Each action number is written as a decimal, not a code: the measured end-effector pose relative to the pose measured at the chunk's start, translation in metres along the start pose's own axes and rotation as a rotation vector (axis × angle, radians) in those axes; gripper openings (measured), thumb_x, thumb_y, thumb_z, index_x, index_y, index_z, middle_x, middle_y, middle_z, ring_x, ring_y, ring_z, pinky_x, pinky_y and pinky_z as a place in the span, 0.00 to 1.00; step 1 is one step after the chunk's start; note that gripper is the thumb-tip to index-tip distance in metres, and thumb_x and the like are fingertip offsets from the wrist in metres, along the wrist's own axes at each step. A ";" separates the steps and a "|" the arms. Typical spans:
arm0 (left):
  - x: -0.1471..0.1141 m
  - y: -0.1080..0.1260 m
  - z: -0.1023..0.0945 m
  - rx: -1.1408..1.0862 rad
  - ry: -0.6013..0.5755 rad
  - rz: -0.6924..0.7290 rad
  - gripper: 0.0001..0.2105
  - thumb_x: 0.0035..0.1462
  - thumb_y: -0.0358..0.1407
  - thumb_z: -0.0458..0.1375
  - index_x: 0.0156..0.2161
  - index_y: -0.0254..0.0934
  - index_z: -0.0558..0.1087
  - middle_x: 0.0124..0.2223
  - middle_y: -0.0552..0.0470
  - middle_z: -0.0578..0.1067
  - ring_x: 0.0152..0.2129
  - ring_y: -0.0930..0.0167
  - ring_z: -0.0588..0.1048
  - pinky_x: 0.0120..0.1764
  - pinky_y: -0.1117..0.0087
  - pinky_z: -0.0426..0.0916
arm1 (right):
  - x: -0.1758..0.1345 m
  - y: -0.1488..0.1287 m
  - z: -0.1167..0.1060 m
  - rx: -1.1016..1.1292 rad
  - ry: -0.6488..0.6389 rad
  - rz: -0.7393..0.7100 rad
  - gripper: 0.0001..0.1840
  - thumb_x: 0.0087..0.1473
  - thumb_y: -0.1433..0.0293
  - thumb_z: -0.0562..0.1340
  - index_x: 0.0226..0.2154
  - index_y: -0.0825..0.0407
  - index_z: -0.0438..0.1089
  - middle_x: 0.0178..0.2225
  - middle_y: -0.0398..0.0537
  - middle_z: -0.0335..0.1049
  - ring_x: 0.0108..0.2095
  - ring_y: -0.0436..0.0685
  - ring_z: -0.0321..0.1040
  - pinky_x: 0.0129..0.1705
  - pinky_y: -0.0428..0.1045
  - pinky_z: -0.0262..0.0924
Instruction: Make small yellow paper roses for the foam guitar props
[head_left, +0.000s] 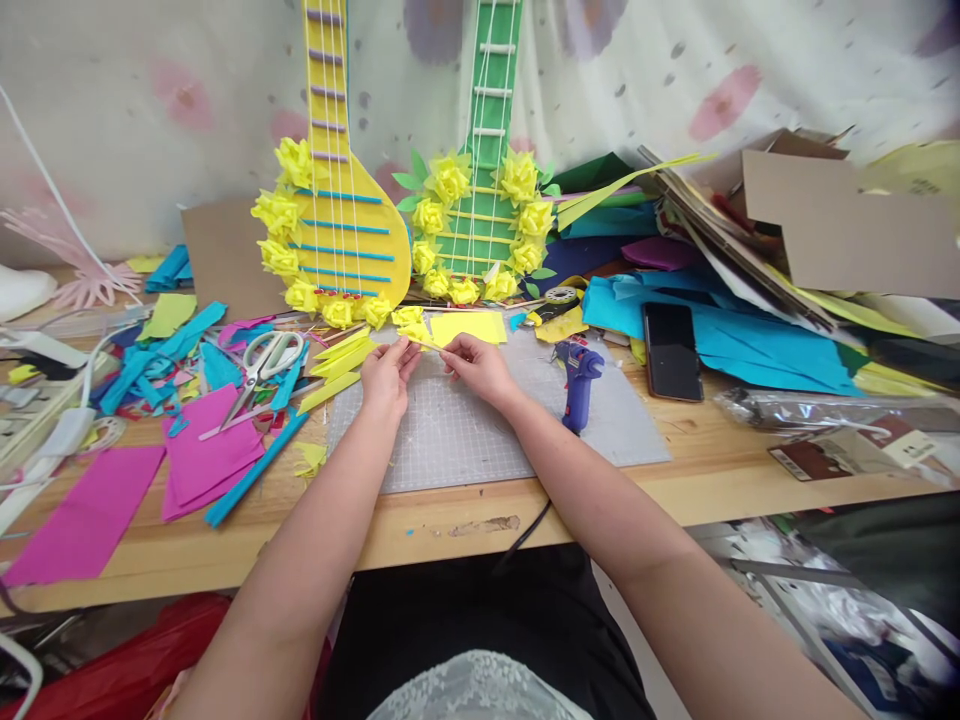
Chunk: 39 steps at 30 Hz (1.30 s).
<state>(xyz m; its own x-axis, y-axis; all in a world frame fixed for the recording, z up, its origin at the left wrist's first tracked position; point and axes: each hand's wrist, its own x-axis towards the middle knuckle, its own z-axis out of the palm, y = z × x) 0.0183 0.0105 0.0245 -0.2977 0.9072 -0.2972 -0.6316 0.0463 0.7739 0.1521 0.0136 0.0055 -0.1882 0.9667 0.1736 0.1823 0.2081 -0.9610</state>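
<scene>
My left hand (387, 374) and my right hand (478, 366) meet above the grey cutting mat (465, 440), fingers closed in a pinch. Between them runs a thin yellowish stick (426, 344), with a bit of yellow paper at its left end; its exact kind is too small to make out. Just behind lie a yellow paper sheet (469, 327) and small yellow paper flowers (409, 315). Folded yellow paper strips (337, 365) are left of my left hand. A blue glue gun (579, 385) stands on the mat, right of my right hand.
A yellow paper guitar (360, 215) and a green one (480, 225), both trimmed with yellow flowers, lean at the back. Scissors (259, 370), magenta paper (214, 450) and blue scraps cover the left side. A phone (673, 350) and stacked cardboard (847, 220) are at right.
</scene>
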 end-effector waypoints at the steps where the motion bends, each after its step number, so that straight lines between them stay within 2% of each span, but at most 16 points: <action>1: 0.000 0.001 0.000 0.010 0.000 -0.005 0.10 0.43 0.24 0.59 0.26 0.35 0.60 0.24 0.54 0.72 0.23 0.76 0.74 0.36 0.71 0.69 | 0.000 0.000 -0.001 -0.031 -0.001 -0.012 0.08 0.47 0.64 0.57 0.24 0.51 0.61 0.20 0.39 0.64 0.19 0.47 0.62 0.23 0.45 0.59; 4: 0.002 0.002 -0.001 0.054 0.015 0.001 0.10 0.42 0.24 0.58 0.27 0.35 0.59 0.23 0.56 0.71 0.22 0.76 0.73 0.34 0.70 0.69 | -0.001 -0.002 -0.003 -0.120 -0.022 -0.045 0.07 0.48 0.65 0.56 0.24 0.51 0.61 0.20 0.39 0.65 0.20 0.47 0.62 0.25 0.44 0.58; 8: 0.006 0.002 -0.001 0.115 0.062 0.101 0.13 0.40 0.23 0.55 0.29 0.37 0.56 0.21 0.61 0.67 0.18 0.76 0.70 0.31 0.70 0.69 | -0.003 -0.003 -0.002 -0.204 -0.046 -0.082 0.07 0.49 0.66 0.55 0.24 0.52 0.62 0.20 0.39 0.66 0.21 0.47 0.62 0.26 0.44 0.56; 13: 0.005 0.000 0.002 0.109 0.056 0.162 0.15 0.38 0.22 0.54 0.29 0.38 0.55 0.21 0.64 0.65 0.17 0.78 0.69 0.32 0.69 0.69 | -0.003 -0.004 0.000 -0.237 -0.020 -0.080 0.07 0.50 0.66 0.55 0.25 0.51 0.62 0.21 0.39 0.66 0.22 0.47 0.62 0.27 0.44 0.55; 19: 0.000 0.001 0.002 0.111 0.008 0.011 0.09 0.44 0.25 0.57 0.26 0.35 0.59 0.22 0.55 0.70 0.22 0.78 0.72 0.36 0.73 0.68 | -0.003 -0.005 -0.003 -0.305 -0.006 -0.087 0.07 0.50 0.66 0.55 0.25 0.52 0.62 0.21 0.40 0.67 0.23 0.47 0.62 0.28 0.44 0.53; 22: 0.000 0.004 0.000 0.128 -0.014 -0.025 0.08 0.44 0.24 0.57 0.25 0.33 0.61 0.22 0.54 0.70 0.22 0.78 0.72 0.36 0.73 0.68 | -0.003 -0.007 -0.004 -0.341 -0.008 -0.092 0.07 0.50 0.67 0.55 0.24 0.52 0.62 0.21 0.40 0.67 0.23 0.47 0.61 0.28 0.44 0.52; 27: 0.000 0.006 0.000 0.146 0.036 -0.034 0.10 0.42 0.22 0.57 0.28 0.34 0.60 0.23 0.54 0.71 0.22 0.75 0.73 0.33 0.71 0.69 | -0.005 -0.009 -0.002 -0.398 0.017 -0.108 0.08 0.49 0.67 0.55 0.23 0.52 0.62 0.19 0.40 0.66 0.22 0.47 0.60 0.27 0.44 0.50; 34: -0.002 0.001 0.004 0.083 0.099 0.045 0.17 0.42 0.19 0.56 0.29 0.38 0.52 0.21 0.57 0.70 0.20 0.73 0.74 0.34 0.69 0.69 | -0.008 -0.010 0.001 -0.403 0.045 -0.130 0.08 0.48 0.66 0.56 0.22 0.52 0.61 0.19 0.39 0.63 0.21 0.46 0.57 0.26 0.43 0.49; 39: -0.002 -0.002 0.005 0.053 0.104 0.022 0.18 0.42 0.19 0.57 0.28 0.38 0.52 0.21 0.56 0.71 0.20 0.73 0.74 0.34 0.69 0.70 | -0.008 -0.009 0.002 -0.363 0.086 -0.142 0.08 0.49 0.63 0.56 0.26 0.52 0.62 0.20 0.38 0.61 0.21 0.46 0.56 0.26 0.43 0.49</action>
<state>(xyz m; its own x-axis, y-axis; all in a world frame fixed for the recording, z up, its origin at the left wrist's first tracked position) 0.0233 0.0111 0.0266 -0.3851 0.8603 -0.3341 -0.5863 0.0515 0.8084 0.1497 0.0038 0.0127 -0.1576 0.9303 0.3312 0.4922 0.3647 -0.7904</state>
